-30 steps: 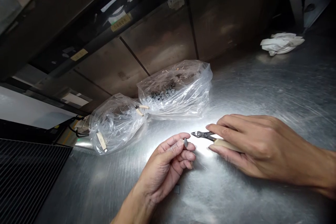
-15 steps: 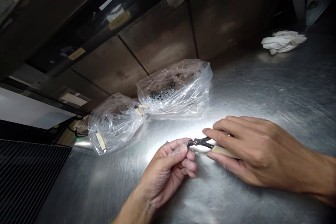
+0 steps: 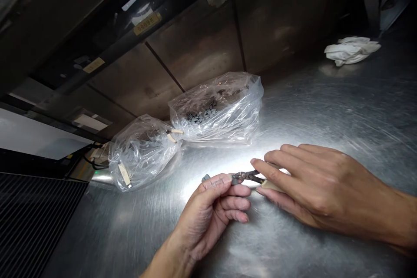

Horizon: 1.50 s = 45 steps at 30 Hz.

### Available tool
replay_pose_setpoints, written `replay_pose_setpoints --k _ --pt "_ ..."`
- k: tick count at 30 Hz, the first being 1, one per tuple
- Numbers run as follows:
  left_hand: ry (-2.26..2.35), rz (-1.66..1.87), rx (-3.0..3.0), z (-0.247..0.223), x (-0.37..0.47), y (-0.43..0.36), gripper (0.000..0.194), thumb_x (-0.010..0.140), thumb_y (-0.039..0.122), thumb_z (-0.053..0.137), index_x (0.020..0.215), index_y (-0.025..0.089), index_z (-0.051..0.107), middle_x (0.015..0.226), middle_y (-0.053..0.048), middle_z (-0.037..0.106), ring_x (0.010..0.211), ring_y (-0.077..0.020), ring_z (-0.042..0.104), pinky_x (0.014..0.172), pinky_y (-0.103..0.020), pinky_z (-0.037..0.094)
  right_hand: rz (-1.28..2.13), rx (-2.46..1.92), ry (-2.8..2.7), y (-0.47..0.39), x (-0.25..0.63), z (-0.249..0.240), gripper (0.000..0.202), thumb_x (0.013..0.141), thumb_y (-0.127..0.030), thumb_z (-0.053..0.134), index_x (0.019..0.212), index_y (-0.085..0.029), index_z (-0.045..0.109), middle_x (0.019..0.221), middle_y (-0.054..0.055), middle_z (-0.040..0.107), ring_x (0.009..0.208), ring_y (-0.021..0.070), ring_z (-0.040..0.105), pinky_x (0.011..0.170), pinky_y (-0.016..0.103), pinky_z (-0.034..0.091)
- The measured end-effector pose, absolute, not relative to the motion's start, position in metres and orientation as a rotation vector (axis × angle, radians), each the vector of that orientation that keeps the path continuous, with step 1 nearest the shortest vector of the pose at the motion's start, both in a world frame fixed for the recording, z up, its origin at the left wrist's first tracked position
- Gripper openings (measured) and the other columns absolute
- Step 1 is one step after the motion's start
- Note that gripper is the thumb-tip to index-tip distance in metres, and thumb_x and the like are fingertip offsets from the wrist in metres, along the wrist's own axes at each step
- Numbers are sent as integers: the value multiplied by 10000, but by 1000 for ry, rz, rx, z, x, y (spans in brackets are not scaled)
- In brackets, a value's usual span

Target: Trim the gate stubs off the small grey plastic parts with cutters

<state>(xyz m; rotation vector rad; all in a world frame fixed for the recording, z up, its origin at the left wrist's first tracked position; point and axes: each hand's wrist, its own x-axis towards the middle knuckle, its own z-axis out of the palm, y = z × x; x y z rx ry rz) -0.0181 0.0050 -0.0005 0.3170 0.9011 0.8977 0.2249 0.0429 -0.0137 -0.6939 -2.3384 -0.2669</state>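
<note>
My left hand (image 3: 213, 213) pinches a small grey part (image 3: 234, 180) between thumb and forefinger, its other fingers loosely curled. In my right hand (image 3: 312, 186) is a pair of cutting pliers (image 3: 249, 176) with dark metal jaws and cream handles. The pliers' tip meets the grey part at my left fingertips; whether the jaws are closed on it I cannot tell. Another bit of grey (image 3: 206, 178) shows just behind my left hand, mostly hidden by it.
A clear plastic bag (image 3: 241, 113) with several small grey pieces lies at the back of the metal table (image 3: 130, 239). Left of it is a second clear bag (image 3: 146, 156), with cream-handled pliers (image 3: 174, 134) between them. A crumpled white cloth (image 3: 352, 51) lies far right.
The grey part in my left fingers shows more plainly and seems turned. My left middle, ring and little fingers have opened out a little. My right hand has hardly moved.
</note>
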Motion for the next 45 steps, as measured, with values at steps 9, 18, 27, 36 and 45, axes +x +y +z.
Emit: replay_pose_setpoints --k 9,18,27,36,45 --pt "910 901 314 0 -18 4 275 764 239 1036 905 89 853 859 -126 863 666 -170 814 604 -251 697 -240 -691 -2362 42 227 -15 213 1141 -254 532 1157 -127 701 923 57 695 765 219 629 695 399 371" --pt "919 894 319 -2 -19 6 284 758 247 1040 897 92 846 857 -121 861 664 -172 811 600 -252 694 -187 -687 -2363 43 228 -13 252 1165 -236 468 1123 -137 696 898 40 675 723 182 598 675 364 419" --pt "906 880 337 -2 -19 6 298 766 261 1037 922 86 853 863 -111 860 672 -167 811 607 -249 694 -108 -683 -2386 40 227 -10 334 1194 -253 400 1138 -119 700 897 44 670 710 164 622 630 338 450" --pt "885 884 337 2 -20 5 259 858 237 961 1011 53 861 864 -115 849 688 -171 810 612 -253 694 -191 -788 -2303 53 234 -16 281 1165 -288 520 1213 -96 718 877 35 673 659 158 642 585 339 431" --pt "1004 940 476 16 -24 5 403 725 325 1047 991 88 859 851 -79 802 666 -147 759 568 -218 634 -218 -876 -2334 59 236 -28 290 1151 -332 504 1216 -129 701 926 66 703 724 198 671 642 349 435"
